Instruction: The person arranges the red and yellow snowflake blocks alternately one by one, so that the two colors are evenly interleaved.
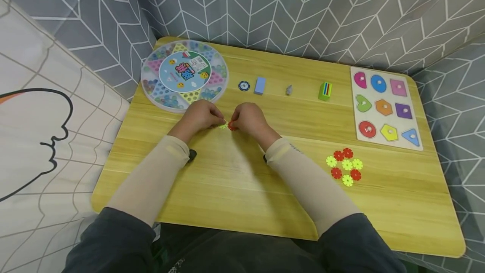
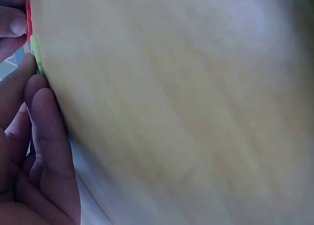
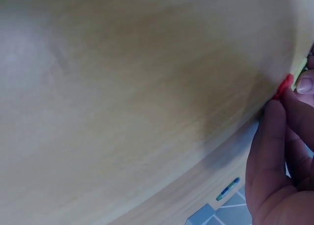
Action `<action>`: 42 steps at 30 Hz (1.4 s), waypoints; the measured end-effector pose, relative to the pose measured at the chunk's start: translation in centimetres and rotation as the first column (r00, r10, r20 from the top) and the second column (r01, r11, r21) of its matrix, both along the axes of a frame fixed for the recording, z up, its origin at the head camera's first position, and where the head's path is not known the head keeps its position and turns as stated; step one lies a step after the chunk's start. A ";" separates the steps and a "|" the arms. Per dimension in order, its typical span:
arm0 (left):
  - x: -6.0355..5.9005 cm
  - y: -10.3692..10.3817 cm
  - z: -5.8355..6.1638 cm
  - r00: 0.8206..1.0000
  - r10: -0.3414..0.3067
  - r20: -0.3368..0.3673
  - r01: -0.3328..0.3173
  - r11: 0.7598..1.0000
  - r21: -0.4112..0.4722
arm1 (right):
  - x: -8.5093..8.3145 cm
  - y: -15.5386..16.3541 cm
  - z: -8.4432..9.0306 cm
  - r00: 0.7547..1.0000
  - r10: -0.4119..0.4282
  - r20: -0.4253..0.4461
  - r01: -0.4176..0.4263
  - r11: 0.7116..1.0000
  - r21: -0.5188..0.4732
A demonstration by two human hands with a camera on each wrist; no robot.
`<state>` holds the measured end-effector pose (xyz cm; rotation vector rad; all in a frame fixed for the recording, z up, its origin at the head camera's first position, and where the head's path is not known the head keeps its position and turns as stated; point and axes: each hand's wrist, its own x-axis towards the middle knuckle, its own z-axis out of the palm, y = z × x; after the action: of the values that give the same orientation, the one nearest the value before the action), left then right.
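My left hand (image 1: 200,117) pinches a yellow-green notched snowflake disc (image 1: 223,125) between thumb and fingertips. Facing it, my right hand (image 1: 250,118) pinches a red snowflake disc (image 1: 231,126). The two discs meet edge to edge at the middle of the table, just in front of the round game board. In the left wrist view, the yellow-green disc (image 2: 37,54) stands end to end with the red one (image 2: 28,19). From the right wrist, the red disc (image 3: 283,87) shows at my fingertips, partly covered by them, with the yellow-green edge (image 3: 299,72) beyond.
Several loose red and yellow-green snowflake discs (image 1: 347,164) lie at the right. A round marble game board (image 1: 151,60) is at the back left. Behind my hands are a dark chip (image 1: 244,86), a blue block (image 1: 259,85), a small grey figure (image 1: 289,90), a green striped block (image 1: 325,91) and a shape puzzle (image 1: 386,133).
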<state>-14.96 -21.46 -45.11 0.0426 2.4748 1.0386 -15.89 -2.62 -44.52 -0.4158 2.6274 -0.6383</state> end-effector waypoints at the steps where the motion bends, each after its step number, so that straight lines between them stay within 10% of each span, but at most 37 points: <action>1: 0.0 0.0 0.1 1.000 -0.001 0.001 0.001 1.000 -0.002 | 0.0 0.0 0.0 1.000 0.002 -0.006 -0.002 1.000 0.005; 12: -0.1 1.4 1.6 0.999 -0.049 0.002 0.049 0.996 -0.074 | 0.4 3.1 1.4 0.994 -0.095 0.049 0.102 0.983 -0.153; 24: -0.5 6.0 0.8 0.982 -0.167 -0.086 0.150 0.973 -0.176 | 3.7 18.5 4.6 0.909 -0.324 0.261 0.411 0.802 -0.434; 28: -0.6 6.0 0.8 0.983 -0.166 -0.072 0.150 0.971 -0.185 | 5.7 24.5 5.7 0.877 -0.424 0.226 0.481 0.783 -0.394; 33: -0.6 5.6 1.1 0.988 -0.144 -0.054 0.133 0.978 -0.163 | 8.2 30.8 6.2 0.863 -0.487 0.133 0.505 0.837 -0.210; 42: -0.4 6.1 0.7 0.991 -0.132 -0.035 0.125 0.981 -0.150 | 10.9 36.3 2.3 0.870 -0.477 0.121 0.469 0.879 0.089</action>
<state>-15.36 -15.41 -44.42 0.1794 2.5448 0.8075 -4.97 33.69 -42.26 0.3006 2.6103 -0.7059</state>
